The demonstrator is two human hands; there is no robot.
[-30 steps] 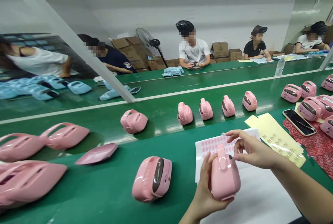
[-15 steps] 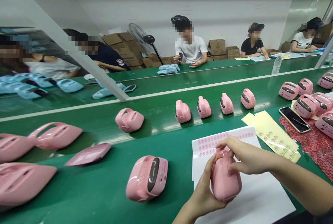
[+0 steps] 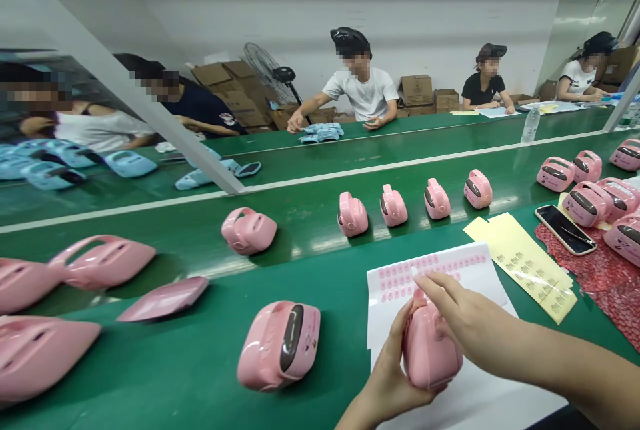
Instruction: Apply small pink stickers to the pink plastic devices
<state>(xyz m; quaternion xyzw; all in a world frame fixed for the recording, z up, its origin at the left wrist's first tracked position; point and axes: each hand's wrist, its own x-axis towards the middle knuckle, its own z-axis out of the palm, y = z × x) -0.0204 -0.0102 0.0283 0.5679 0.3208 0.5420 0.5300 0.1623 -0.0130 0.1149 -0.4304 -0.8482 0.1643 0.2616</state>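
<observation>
Workroom with a pale wall [image 3: 435, 17] and a long green bench [image 3: 170, 377], seen from my remote station. Left hand [image 3: 393, 373]: closed around a pink casing [image 3: 431, 353], with fingers along its left flank and the lower part of the hand beneath its near end. Right hand [image 3: 477, 327]: laid over the upper right of the casing, fingers stretched out; I cannot tell whether they pinch anything, since the contact is covered. A pale tip [image 3: 415, 273] shows just past these fingers, too small for me to identify.

Principal relation: the casing lies between the two hands, directly right of the left palm and just below and left of the right. I judge its long axis to run outward, from the rounded end near the left palm toward the right fingertips. Both hands are at it, the left with the fuller hold.

Surroundings: beneath and beyond the hands, a white sheet [image 3: 383, 320] bearing rows of pink stickers [image 3: 395, 283]; right of the right hand, yellow sheets [image 3: 515, 243] and, farther out, a phone [image 3: 565, 229] at the edge of red bubble wrap [image 3: 617, 303]. Left of the left hand, apart from it, a dark-windowed pink unit [image 3: 263, 343].
</observation>
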